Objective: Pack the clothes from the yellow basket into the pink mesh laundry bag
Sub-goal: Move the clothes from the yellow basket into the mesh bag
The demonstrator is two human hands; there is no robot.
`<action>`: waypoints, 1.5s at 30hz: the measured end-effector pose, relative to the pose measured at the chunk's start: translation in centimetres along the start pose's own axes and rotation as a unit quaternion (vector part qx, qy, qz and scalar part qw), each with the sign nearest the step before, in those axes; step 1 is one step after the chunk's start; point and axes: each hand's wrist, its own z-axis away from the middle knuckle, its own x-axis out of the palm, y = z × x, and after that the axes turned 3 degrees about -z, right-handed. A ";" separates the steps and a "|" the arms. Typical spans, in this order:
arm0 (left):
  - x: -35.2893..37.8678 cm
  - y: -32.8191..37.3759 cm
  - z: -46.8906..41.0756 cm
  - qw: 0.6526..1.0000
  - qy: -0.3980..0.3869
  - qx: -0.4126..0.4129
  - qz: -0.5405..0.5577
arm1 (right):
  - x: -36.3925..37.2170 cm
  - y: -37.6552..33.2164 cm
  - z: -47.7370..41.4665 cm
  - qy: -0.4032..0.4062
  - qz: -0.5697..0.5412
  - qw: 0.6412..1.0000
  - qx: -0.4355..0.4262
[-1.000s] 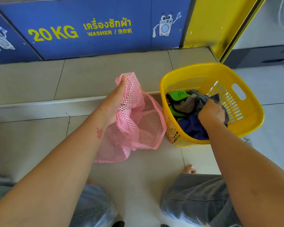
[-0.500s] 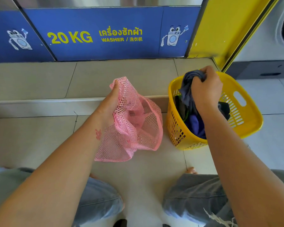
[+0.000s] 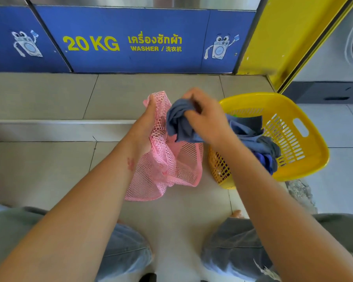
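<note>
Pink mesh laundry bag (image 3: 167,165) held up off floor at 12 o'clock by left hand (image 3: 146,127), fist closed on rim, prob. to keep mouth open for loading. Right hand (image 3: 204,117) just beside bag mouth, clenched tight on bunched blue-grey garment (image 3: 178,121); its tail trails back into yellow basket (image 3: 306,159) at 2 o'clock. More clothes (image 3: 263,151) left in basket, so packing judged early. Bag's contents not discernible.
</note>
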 end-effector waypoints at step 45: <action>0.5 -0.8 0.2 0.998 -0.036 0.009 0.047 | -0.2 1.5 -0.4 -0.271 0.404 0.866 0.111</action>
